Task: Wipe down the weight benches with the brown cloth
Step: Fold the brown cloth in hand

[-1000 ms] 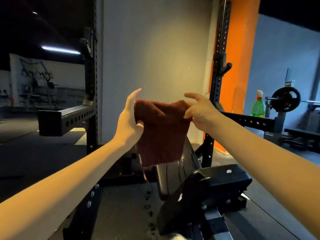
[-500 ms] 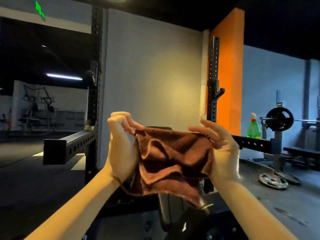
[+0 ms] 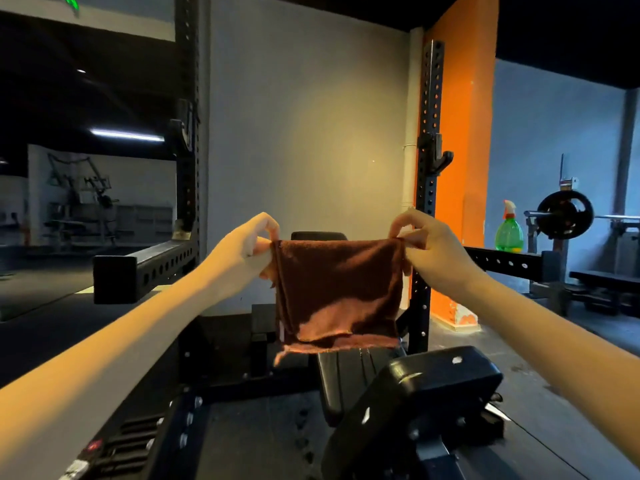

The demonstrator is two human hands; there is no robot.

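The brown cloth [image 3: 337, 292] hangs folded double in the air in front of me, stretched flat between both hands. My left hand [image 3: 244, 252] pinches its upper left corner. My right hand [image 3: 427, 245] pinches its upper right corner. Below and behind the cloth stands a black padded weight bench [image 3: 349, 379] inside the rack, its backrest raised; the top of the backrest [image 3: 318, 235] shows just above the cloth. A black padded seat part [image 3: 436, 382] lies nearest to me, lower right.
Two black perforated rack uprights [image 3: 427, 188] flank the bench, with a horizontal safety arm [image 3: 145, 268] on the left and another on the right. A green spray bottle [image 3: 508, 230] stands at the right. A loaded barbell [image 3: 564, 214] and another bench [image 3: 606, 282] sit further right.
The crumpled cloth has been pulled out flat and folded over. Both hands moved apart to its top corners, and the view tilted slightly down.
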